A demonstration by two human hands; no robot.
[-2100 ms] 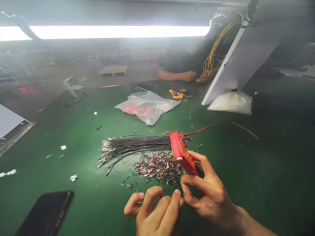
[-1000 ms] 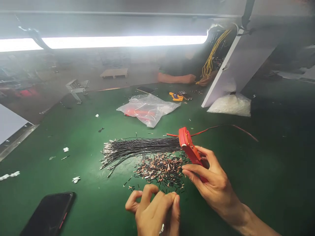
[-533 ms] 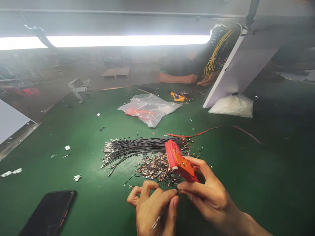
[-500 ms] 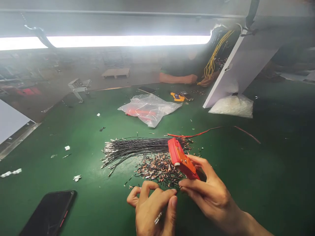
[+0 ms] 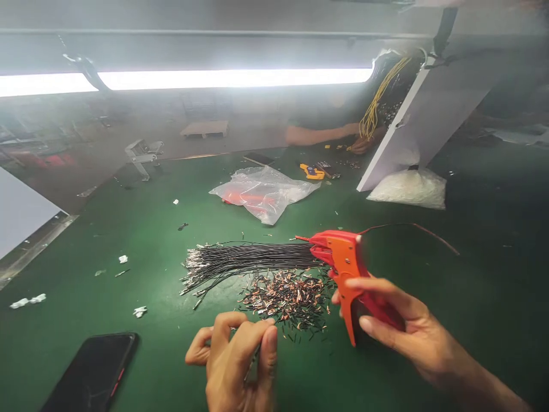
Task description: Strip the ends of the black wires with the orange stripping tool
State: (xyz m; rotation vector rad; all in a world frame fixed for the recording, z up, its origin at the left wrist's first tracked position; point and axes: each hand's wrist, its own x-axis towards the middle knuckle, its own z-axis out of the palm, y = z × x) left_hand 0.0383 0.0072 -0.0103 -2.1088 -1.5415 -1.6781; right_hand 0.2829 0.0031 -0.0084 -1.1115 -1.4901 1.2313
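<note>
My right hand [image 5: 403, 332] grips the handle of a red and orange pistol-shaped hand tool [image 5: 343, 260], its nose pointing left toward a bundle of thin black wires [image 5: 249, 258] lying on the green table [image 5: 128, 240]. My left hand [image 5: 235, 357] is closed in a pinch on a thin wire piece, low in the view. Between the hands lies a heap of cut black and copper wire bits [image 5: 287, 294]. A red wire [image 5: 412, 229] trails off to the right behind the tool.
A black phone [image 5: 92, 375] lies at the lower left. A clear plastic bag [image 5: 263, 191] with something red inside, a white bag [image 5: 407, 187] and a yellow tool [image 5: 309, 170] sit farther back. Across the table a person's hands [image 5: 360, 143] handle yellow wires beside a leaning white board [image 5: 412, 114].
My right hand has turned the red tool side-on and moved it right, away from my left hand. My left hand has shifted left, still pinched on its wire piece.
</note>
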